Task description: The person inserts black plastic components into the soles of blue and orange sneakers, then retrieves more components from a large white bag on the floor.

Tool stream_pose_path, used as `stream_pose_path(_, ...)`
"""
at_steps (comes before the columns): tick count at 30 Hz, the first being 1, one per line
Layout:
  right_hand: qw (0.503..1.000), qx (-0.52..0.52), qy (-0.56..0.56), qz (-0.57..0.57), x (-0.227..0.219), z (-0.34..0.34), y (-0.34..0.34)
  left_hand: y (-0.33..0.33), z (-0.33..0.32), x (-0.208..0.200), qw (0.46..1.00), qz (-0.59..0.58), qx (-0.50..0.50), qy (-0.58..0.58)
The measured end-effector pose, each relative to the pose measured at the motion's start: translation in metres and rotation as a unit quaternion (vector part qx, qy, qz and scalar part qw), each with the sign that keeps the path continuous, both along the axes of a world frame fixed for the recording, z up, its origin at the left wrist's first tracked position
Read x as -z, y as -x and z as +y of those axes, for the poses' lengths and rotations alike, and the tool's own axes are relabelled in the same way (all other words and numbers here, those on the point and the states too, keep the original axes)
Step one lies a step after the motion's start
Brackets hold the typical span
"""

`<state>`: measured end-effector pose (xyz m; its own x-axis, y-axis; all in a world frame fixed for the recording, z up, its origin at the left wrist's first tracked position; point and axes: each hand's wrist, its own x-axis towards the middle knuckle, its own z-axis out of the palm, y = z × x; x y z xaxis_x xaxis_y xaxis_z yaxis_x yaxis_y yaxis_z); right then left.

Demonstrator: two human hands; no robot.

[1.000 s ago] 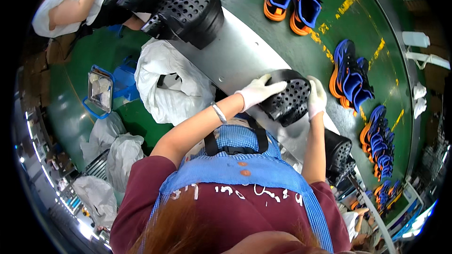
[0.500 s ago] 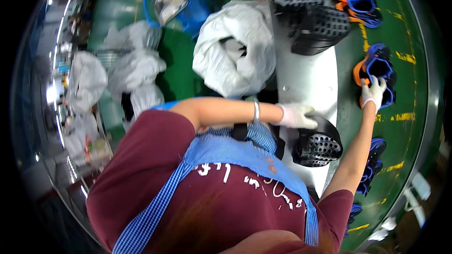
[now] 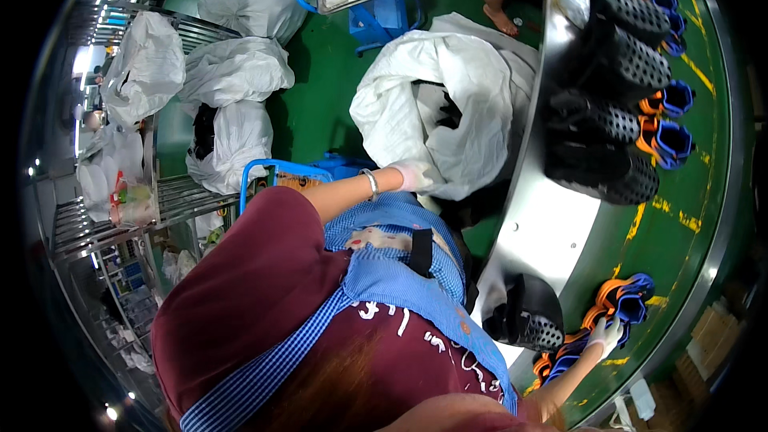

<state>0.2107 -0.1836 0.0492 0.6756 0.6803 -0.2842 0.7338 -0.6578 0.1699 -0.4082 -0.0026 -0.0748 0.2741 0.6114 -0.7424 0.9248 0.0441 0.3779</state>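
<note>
My right hand [image 3: 606, 337], in a white glove, is closed on a black, blue and orange sports shoe [image 3: 630, 308] standing on the green conveyor belt. More such shoes [image 3: 554, 362] stand close beside it, nearer to me. My left hand [image 3: 414, 176], gloved too, is at the near edge of a large white sack [image 3: 392, 80]; its fingers are partly lost against the sack. Dark pieces show inside the sack's mouth. Black pieces with rows of round holes [image 3: 530, 312] rest on the metal ledge [image 3: 544, 232] between my hands.
Farther along the ledge lie several more holed black pieces [image 3: 604, 172]. Other shoes [image 3: 666, 142] stand on the belt [image 3: 680, 192]. A blue trolley [image 3: 380, 20] carries a metal tray. White bags [image 3: 240, 72] lie by a metal rack [image 3: 176, 192] on the left. A person's leg [image 3: 498, 4] shows at the back.
My left hand has moved from the black piece on the ledge over to the sack. My right hand has come nearer to me along the belt. The view has turned.
</note>
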Motion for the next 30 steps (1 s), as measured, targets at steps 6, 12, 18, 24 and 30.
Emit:
stream_pose_path(6,0.973,0.025,-0.138,0.183,-0.067,0.029,0.146,0.068,0.086,-0.018,0.985,-0.071,-0.135,-0.080)
stream_pose_path(12,0.947,-0.077,-0.050,0.309,-0.069,0.075,0.328,0.129,0.185,-0.051,0.974,-0.134,-0.125,-0.135)
stream_pose_path(18,0.917,-0.164,0.012,0.362,-0.053,0.092,0.398,0.191,0.278,-0.107,0.934,-0.116,-0.279,-0.191)
stream_pose_path(24,0.921,-0.152,-0.008,0.358,-0.032,0.085,0.396,0.248,0.304,-0.079,0.883,-0.067,-0.395,-0.246)
stream_pose_path(30,0.918,-0.159,-0.024,0.363,0.012,0.077,0.360,0.195,0.184,0.000,0.960,-0.048,-0.180,-0.211)
